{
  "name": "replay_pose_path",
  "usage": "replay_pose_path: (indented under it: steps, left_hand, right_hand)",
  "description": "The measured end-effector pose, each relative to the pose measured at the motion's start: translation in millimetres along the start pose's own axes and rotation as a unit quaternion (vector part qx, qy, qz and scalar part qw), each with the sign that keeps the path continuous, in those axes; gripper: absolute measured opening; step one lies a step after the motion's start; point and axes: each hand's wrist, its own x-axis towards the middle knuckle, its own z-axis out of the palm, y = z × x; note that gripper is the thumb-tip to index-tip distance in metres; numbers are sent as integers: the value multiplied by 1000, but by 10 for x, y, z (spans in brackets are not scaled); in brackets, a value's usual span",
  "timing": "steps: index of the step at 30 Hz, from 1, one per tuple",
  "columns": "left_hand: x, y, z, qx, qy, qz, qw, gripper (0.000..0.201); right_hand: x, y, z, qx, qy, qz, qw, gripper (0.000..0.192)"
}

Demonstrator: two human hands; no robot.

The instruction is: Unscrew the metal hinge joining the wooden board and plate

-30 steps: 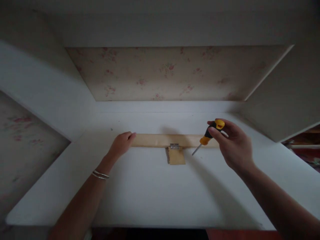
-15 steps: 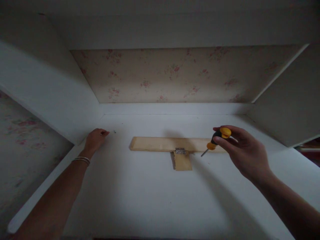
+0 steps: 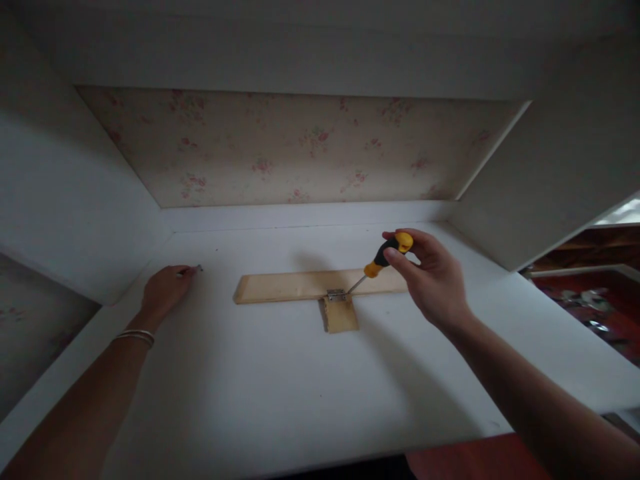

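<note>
Right hand (image 3: pixel 433 283) grips screwdriver (image 3: pixel 383 257), tip at hinge (image 3: pixel 337 294) on wooden strip (image 3: pixel 295 287). Left hand (image 3: pixel 163 291) pinches what looks like a screw (image 3: pixel 199 269), well left. Seat tip squarely, press straight down the shaft.

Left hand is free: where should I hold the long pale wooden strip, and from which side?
Press the long pale wooden strip down at its bare left end, coming from the left hand's side; it lies flat, and the small metal hinge and screwdriver occupy the middle.
</note>
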Motion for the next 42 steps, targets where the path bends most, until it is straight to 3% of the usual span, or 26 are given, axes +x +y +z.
replay_pose_path:
  steps: [4,8,12,16,18,20,23,27,31,35,38,42]
  left_hand:
    - [-271,215,-73,-14,68,6,998,39]
    - [-787,761,-123,-119,61,59,989,38]
    - [-1369,1448,-96,-198,-31,132,971,45]
    - [-1726,1997,26,-304,-124,200,923,36]
    - [-1790,2188,91,-365,-201,186,890,26]
    - [-1803,2331,142,-420,-297,132,847,27]
    - [-1786,2484,201,-485,-362,67,793,31]
    - [-1782,2616,312,-510,-386,57,767,28]
    - [-1807,2673,418,-511,-379,61,769,29]
    - [-1825,2670,450,-523,-376,48,763,30]
    - [-1829,2656,450,-523,-377,48,763,29]
    - [-1822,2640,464,-493,-364,70,787,24]
  right_hand:
    - [-37,8,39,6,-3,-4,1000,35]
    - [-93,80,102,12,9,-9,1000,36]
    - [-142,165,142,14,12,-18,1000,36]
    - [-173,200,138,-1,2,-25,1000,35]
    - [-185,202,128,0,5,-31,1000,35]
    - [-202,196,117,-1,6,-32,999,35]
    - [-245,178,94,-21,-1,-33,999,36]
    - [-310,146,48,-85,-36,-66,994,40]
    - [-323,101,39,-166,-69,-135,974,47]
    - [-277,72,138,-175,-78,-156,969,44]
    - [-217,85,250,-188,-59,-159,968,39]
    - [-114,116,310,-264,-13,-173,949,40]
